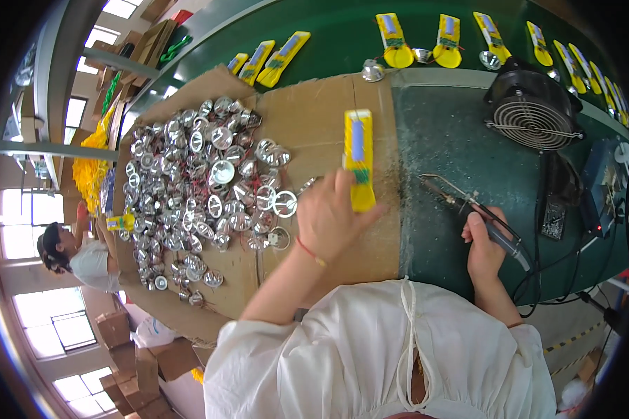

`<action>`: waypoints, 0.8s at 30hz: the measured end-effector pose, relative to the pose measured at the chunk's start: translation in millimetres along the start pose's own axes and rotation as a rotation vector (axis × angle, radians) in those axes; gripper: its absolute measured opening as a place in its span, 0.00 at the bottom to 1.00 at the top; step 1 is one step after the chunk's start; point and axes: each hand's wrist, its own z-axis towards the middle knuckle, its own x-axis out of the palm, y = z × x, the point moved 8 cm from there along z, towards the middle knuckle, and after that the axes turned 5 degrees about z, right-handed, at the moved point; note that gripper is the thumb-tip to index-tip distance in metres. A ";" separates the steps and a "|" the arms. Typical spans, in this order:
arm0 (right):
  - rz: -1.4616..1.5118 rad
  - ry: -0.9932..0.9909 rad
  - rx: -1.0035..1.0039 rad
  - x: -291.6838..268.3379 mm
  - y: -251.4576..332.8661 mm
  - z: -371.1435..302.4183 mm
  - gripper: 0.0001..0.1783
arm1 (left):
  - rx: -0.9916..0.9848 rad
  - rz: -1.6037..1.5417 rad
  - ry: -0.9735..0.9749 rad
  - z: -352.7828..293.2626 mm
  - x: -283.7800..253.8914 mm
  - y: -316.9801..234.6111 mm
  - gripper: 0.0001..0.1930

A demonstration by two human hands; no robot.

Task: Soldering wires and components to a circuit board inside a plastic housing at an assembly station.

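Note:
On the cardboard, a yellow plastic housing (363,195) lies lengthwise, with a blue-violet cylindrical cell and a small green circuit board in it. My left hand (328,213) is at its near round end, thumb and index finger spread on either side; the other fingers are partly hidden. A small silver piece shows beside those fingers. My right hand (485,244) is closed around the handle of a soldering iron (500,236), whose thin metal tip points up and left over the green mat. To the left of my left hand lies a big heap of silver reflector cups (221,172) with thin wires.
Similar yellow housings (449,42) line the green surface at the back. A black fan (534,115) with a wire grille stands at right, near a dark box (601,185) and cables. Beyond the heap at far left, another person (84,258) is near yellow parts (91,171).

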 end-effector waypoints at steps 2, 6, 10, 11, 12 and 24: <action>-0.007 0.018 0.000 0.9 -2.0 0.7 0.10 | -0.078 -0.183 -0.058 -33.1 -3.4 6.2 0.30; -0.019 0.016 -0.014 2.7 -0.6 -4.1 0.11 | -0.349 -0.214 -0.105 -55.3 -15.1 60.5 0.27; -0.018 0.029 -0.015 4.6 0.1 -8.7 0.09 | -0.247 0.128 -0.221 -17.9 -35.5 67.3 0.22; -0.024 0.024 -0.016 4.6 1.7 -11.0 0.09 | -0.108 0.287 -0.345 -15.8 -44.6 54.6 0.22; -0.027 0.020 -0.022 4.1 2.4 -13.6 0.09 | -0.096 0.411 -0.338 -16.5 -40.3 49.4 0.22; -0.028 0.063 -0.056 11.9 11.8 -24.1 0.09 | 0.166 -0.273 -0.044 -78.5 -10.1 37.1 0.24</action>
